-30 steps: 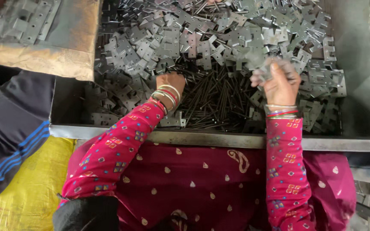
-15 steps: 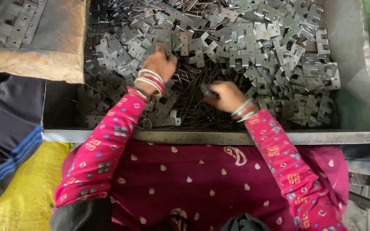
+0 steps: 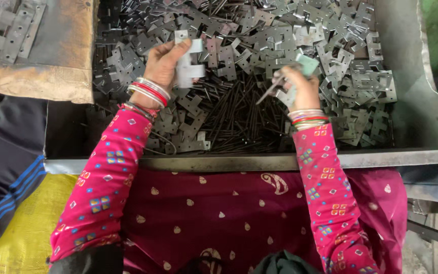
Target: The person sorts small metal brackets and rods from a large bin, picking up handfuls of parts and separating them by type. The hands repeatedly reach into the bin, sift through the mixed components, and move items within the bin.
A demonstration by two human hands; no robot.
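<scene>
A wide metal tray (image 3: 422,116) sits in front of the person, its near rim just above the lap. Inside it, loose hinge plates (image 3: 340,61) are heaped along the far side and to the right, while thin metal pins (image 3: 229,122) lie in the middle, nearer the rim. The left hand (image 3: 166,63) holds a plate (image 3: 188,63) over the left part of the heap; the right hand (image 3: 297,89) holds another piece over the pins' right edge. Left of the tray, a board (image 3: 62,76) carries assembled hinges (image 3: 16,30). A sack (image 3: 26,223) lies at lower left.

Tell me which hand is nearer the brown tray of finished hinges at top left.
Left. The left hand holds a hinge leaf just right of the brown tray; the right hand is farther right, over the pins.
</scene>
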